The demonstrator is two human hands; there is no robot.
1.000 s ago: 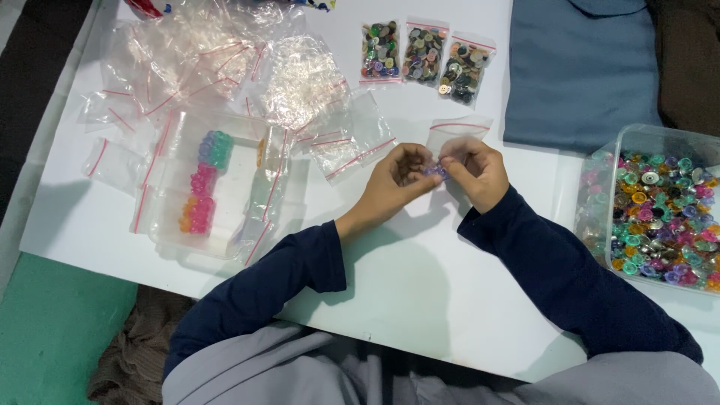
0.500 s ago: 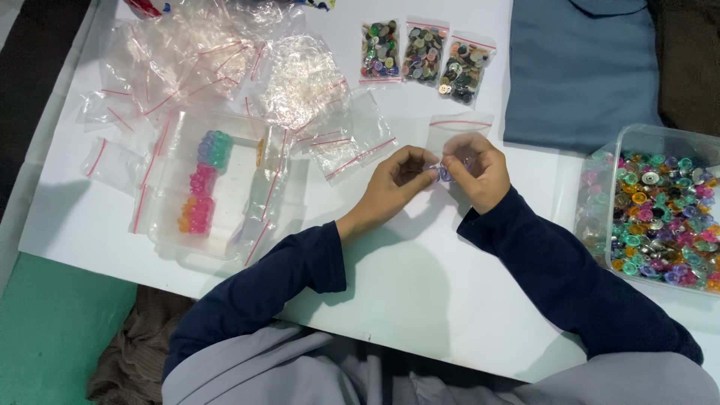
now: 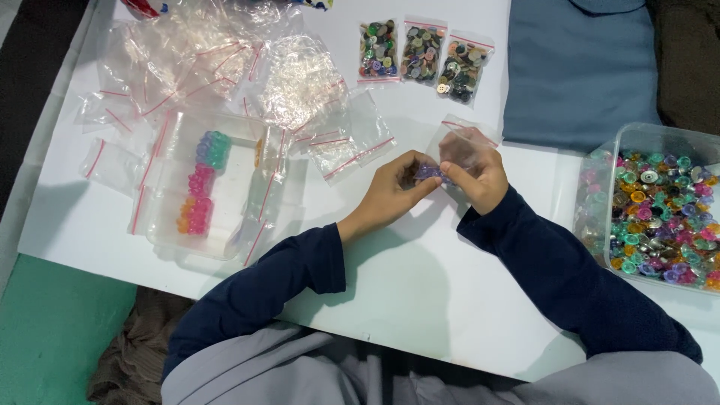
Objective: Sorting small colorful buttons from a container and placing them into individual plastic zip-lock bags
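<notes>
Purple buttons (image 3: pixel 427 172) sit pinched between both hands over the middle of the white table (image 3: pixel 420 300). The left hand (image 3: pixel 394 191) curls its fingers almost shut around them. The right hand (image 3: pixel 476 174) is curled too and grips a small clear bag (image 3: pixel 461 141) with a red strip. How many buttons there are is hard to see, because fingers cover them. A clear tub of buttons (image 3: pixel 652 210) on the right is cut off at the edge
</notes>
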